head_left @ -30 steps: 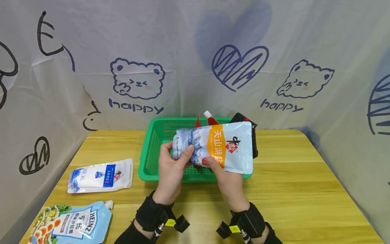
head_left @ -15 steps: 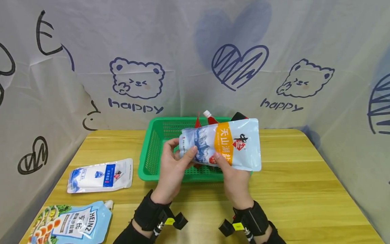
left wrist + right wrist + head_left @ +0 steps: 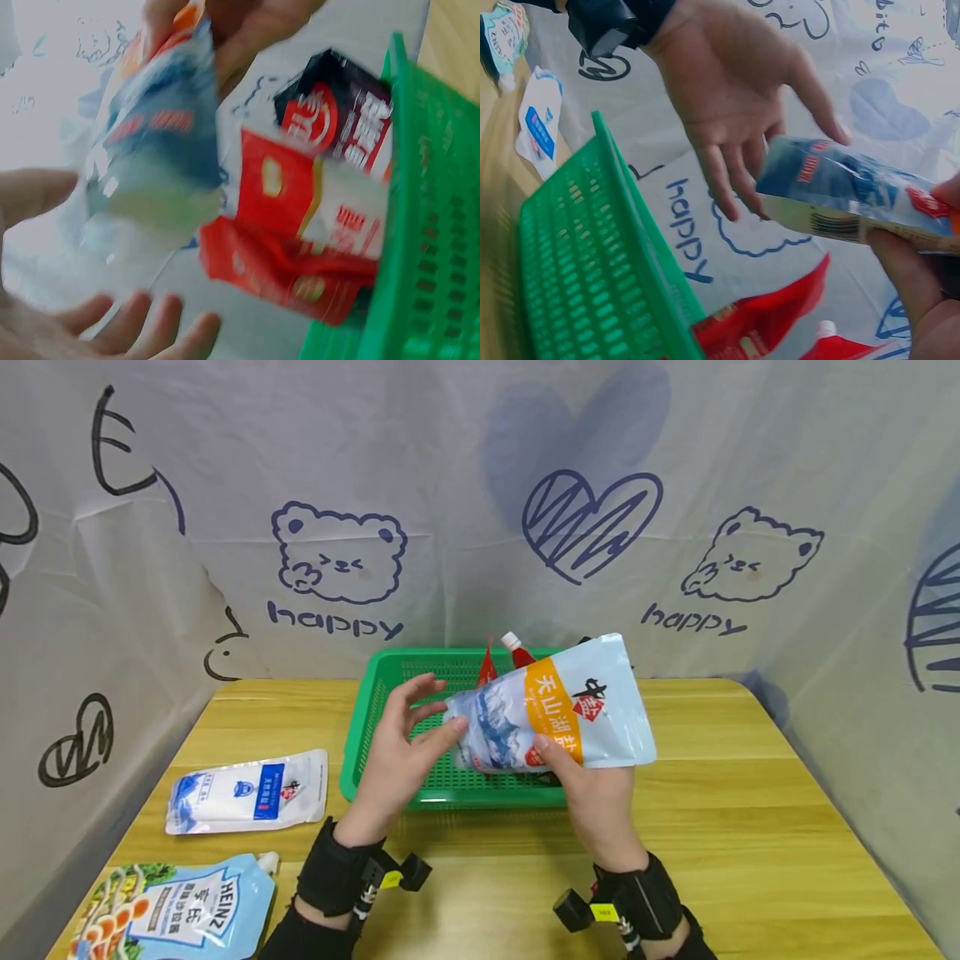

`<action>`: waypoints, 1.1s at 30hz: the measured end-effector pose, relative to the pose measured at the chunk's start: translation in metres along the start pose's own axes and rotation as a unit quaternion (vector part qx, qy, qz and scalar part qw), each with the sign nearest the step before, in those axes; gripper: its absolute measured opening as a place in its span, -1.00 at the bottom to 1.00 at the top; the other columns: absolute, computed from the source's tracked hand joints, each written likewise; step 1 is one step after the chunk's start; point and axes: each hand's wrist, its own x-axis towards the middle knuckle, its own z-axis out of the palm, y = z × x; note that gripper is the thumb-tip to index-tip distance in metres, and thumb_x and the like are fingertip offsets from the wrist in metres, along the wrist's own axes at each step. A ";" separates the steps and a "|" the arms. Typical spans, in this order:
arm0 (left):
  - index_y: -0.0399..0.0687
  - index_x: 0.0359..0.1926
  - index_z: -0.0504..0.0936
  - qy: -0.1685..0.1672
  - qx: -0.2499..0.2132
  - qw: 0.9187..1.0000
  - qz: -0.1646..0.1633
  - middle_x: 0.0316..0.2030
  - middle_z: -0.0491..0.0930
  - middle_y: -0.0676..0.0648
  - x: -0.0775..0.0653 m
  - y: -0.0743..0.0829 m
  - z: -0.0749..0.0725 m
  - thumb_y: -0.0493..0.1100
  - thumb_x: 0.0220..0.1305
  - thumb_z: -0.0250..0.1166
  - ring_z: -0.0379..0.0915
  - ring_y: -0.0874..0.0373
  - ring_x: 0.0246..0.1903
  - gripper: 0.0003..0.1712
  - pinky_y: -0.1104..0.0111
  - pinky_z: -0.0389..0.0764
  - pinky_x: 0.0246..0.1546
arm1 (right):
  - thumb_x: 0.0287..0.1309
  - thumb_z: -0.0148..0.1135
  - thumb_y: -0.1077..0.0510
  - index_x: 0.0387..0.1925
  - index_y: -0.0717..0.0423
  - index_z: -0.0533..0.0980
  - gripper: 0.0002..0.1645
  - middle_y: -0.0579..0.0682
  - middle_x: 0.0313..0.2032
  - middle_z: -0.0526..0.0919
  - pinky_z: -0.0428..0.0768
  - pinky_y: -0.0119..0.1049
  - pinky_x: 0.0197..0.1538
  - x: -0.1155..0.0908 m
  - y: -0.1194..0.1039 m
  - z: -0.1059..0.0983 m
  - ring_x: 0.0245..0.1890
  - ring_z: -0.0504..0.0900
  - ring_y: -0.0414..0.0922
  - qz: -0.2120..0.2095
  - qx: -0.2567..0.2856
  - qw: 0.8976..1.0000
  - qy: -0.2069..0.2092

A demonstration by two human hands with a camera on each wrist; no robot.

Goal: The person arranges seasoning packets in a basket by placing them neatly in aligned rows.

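Note:
My right hand (image 3: 600, 806) grips a pale blue bag of salt (image 3: 491, 722) with an orange band, thumb on its front and fingers behind. The bag is raised over the green plastic basket (image 3: 369, 714), its right end tilted up. My left hand (image 3: 393, 764) is at the bag's left end, fingers spread and relaxed. In the left wrist view a gap shows between those fingers and the bag. From the right wrist view, the bag's underside with its barcode (image 3: 835, 225) is visible above the right thumb and fingers.
In the basket stand red pouches (image 3: 285, 270), a red item with a white cap (image 3: 511, 641) and a black package (image 3: 341, 112). On the table at left lie a white-and-blue salt bag (image 3: 225, 795) and a light blue Heinz pouch (image 3: 251, 906). A cloth (image 3: 465, 460) hangs behind.
The left hand has let go of the salt bag and drawn back left, fingers opening. The right hand has moved slightly right with the bag, whose right end has tilted up.

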 end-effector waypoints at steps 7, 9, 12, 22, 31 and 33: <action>-0.06 0.45 0.41 -0.063 0.060 0.996 0.006 0.33 0.50 -0.13 0.000 0.002 -0.012 -0.20 0.39 0.39 0.40 -0.08 0.33 -0.34 -0.05 0.51 0.29 | 0.20 0.38 0.46 0.42 0.16 0.24 -0.17 0.04 0.20 0.54 0.69 -0.23 0.13 0.002 -0.005 -0.006 0.12 0.64 -0.03 0.031 -0.056 0.997 -0.037; -0.09 0.41 0.46 -0.078 0.064 0.995 0.012 0.32 0.51 -0.14 0.000 0.002 -0.013 -0.20 0.39 0.39 0.43 -0.07 0.31 -0.39 -0.04 0.54 0.27 | 0.20 0.38 0.46 0.42 0.17 0.23 -0.17 0.04 0.20 0.54 0.70 -0.22 0.12 0.002 -0.006 -0.006 0.11 0.65 -0.03 0.035 -0.061 0.996 -0.048; -0.13 0.34 0.54 -0.096 0.063 0.993 0.014 0.27 0.55 -0.16 0.000 0.002 -0.013 -0.21 0.40 0.38 0.50 -0.06 0.21 -0.47 0.08 0.62 0.19 | 0.19 0.40 0.45 0.41 0.17 0.25 -0.17 0.04 0.19 0.55 0.70 -0.23 0.11 0.001 -0.007 -0.006 0.11 0.65 -0.04 0.039 -0.064 0.996 -0.056; -0.18 0.21 0.63 -0.090 0.071 0.993 0.042 0.12 0.62 -0.16 -0.001 -0.001 -0.009 -0.29 0.37 0.40 0.57 -0.02 0.07 -0.59 0.09 0.61 0.12 | 0.17 0.39 0.47 0.40 0.18 0.25 -0.17 0.05 0.20 0.55 0.70 -0.23 0.13 0.000 -0.007 -0.007 0.11 0.64 -0.05 0.041 -0.058 0.996 -0.057; -0.23 0.17 0.61 -0.056 0.060 0.996 0.046 0.10 0.63 -0.17 -0.002 0.003 -0.003 -0.33 0.39 0.37 0.57 -0.02 0.11 -0.64 -0.01 0.52 0.26 | 0.26 0.33 0.43 0.41 0.11 0.25 -0.23 0.08 0.23 0.51 0.69 -0.20 0.16 -0.001 -0.009 -0.003 0.15 0.61 0.02 0.053 -0.019 0.997 -0.058; -0.24 0.17 0.60 -0.047 0.054 0.997 0.042 0.11 0.62 -0.17 -0.002 0.003 -0.001 -0.33 0.39 0.36 0.57 -0.02 0.12 -0.64 0.05 0.53 0.26 | 0.26 0.32 0.42 0.41 0.15 0.27 -0.26 0.08 0.24 0.51 0.68 -0.22 0.17 -0.002 -0.008 -0.001 0.16 0.61 0.01 0.051 -0.014 0.997 -0.060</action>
